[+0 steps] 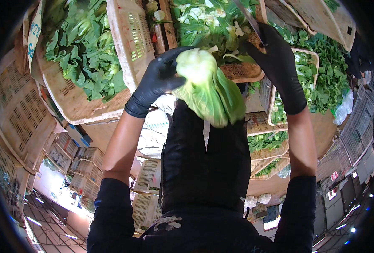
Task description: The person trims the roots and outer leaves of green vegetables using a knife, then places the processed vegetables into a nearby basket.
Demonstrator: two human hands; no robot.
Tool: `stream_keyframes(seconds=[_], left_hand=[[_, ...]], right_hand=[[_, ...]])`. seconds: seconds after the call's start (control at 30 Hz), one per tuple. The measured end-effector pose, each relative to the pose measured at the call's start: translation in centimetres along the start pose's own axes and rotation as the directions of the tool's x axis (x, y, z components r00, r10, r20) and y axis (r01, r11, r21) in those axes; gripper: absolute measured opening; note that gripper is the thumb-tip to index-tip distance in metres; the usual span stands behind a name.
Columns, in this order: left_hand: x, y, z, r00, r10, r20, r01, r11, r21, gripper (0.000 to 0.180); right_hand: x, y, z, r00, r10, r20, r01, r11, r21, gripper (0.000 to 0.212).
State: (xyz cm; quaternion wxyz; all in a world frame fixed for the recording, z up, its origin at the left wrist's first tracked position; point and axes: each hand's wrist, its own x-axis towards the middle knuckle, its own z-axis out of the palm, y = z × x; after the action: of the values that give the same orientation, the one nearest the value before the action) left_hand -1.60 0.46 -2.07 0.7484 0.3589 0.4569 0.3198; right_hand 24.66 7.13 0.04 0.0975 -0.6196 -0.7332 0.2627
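Observation:
My left hand (157, 78), in a black glove, grips a head of bok choy (210, 86) by its pale base, leaves hanging toward me and slightly blurred. At the right, my gloved right hand (273, 57) is closed on a knife (250, 19), its blade pointing up and away to the left; the handle is hidden in the fingers. Beside those fingers is a loose green leaf (240, 58). Beyond both hands, a crate (241, 74) holds trimmed leaves and pale cut stem pieces (206, 14).
On the left, a large crate (85, 111) is full of leafy greens (85, 59). Another upright crate wall (132, 38) stands near my left hand. More greens (328, 63) fill crates at the right, beside a clear plastic bag (344, 107). Stacked crates (85, 168) stand at lower left.

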Motion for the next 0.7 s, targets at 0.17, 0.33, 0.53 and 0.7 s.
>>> stream_keyframes(seconds=[0.17,0.33,0.53,0.7], left_hand=[[0.5,-0.9,0.0,0.998,-0.068,-0.014,0.047,0.814,-0.579,0.054],[1.1,-1.3,1.2,0.989,-0.127,-0.075,0.079,0.887,-0.455,0.046],[1.5,-1.6,1.3,0.978,-0.21,0.001,0.208,0.972,0.106,0.055],[2.6,-1.7,1.6,0.948,-0.318,0.0,0.316,0.942,-0.109,0.056]], right_hand=[[-1.0,-1.6,0.6,0.933,0.046,0.358,-0.286,0.699,0.656,0.04],[-0.9,-4.4,2.3,0.91,-0.084,0.405,-0.258,0.651,0.714,0.047],[-1.2,-3.2,5.2,0.844,-0.087,0.529,-0.35,0.659,0.666,0.047],[-1.2,-1.7,5.3,0.719,-0.043,0.694,-0.579,0.514,0.633,0.039]])
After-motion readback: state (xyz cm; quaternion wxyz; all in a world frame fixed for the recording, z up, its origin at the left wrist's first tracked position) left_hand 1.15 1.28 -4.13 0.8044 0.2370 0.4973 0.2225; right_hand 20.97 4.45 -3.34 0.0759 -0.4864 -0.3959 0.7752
